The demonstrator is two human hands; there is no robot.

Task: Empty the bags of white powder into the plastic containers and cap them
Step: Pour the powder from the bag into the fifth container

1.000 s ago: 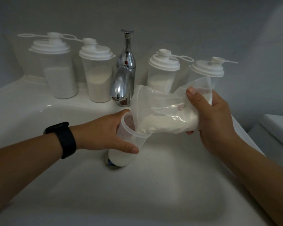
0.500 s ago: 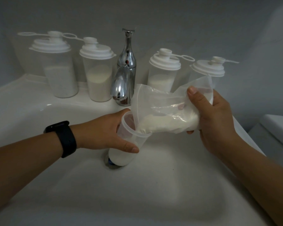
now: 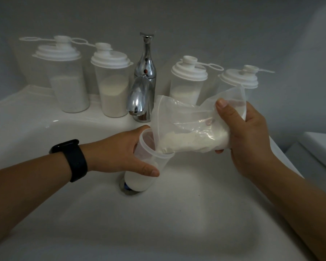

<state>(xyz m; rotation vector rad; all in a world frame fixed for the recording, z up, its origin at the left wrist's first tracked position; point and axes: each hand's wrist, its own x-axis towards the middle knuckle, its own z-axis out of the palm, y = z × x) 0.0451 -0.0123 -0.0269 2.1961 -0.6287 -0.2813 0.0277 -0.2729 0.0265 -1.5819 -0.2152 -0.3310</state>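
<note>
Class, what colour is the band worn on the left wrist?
Black wristband, shown in the head view.

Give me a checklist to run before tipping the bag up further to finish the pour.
1. Bag mouth sits inside the open container rim: ok.
2. Left hand grips the open container: ok.
3. Right hand grips the bag's closed end: ok.
4. Container base rests in the sink over the drain: ok.
5. Room left in the container for the remaining powder: cannot tell.
6. Lid for this container within view: not ok; only the four capped containers show lids.
</note>
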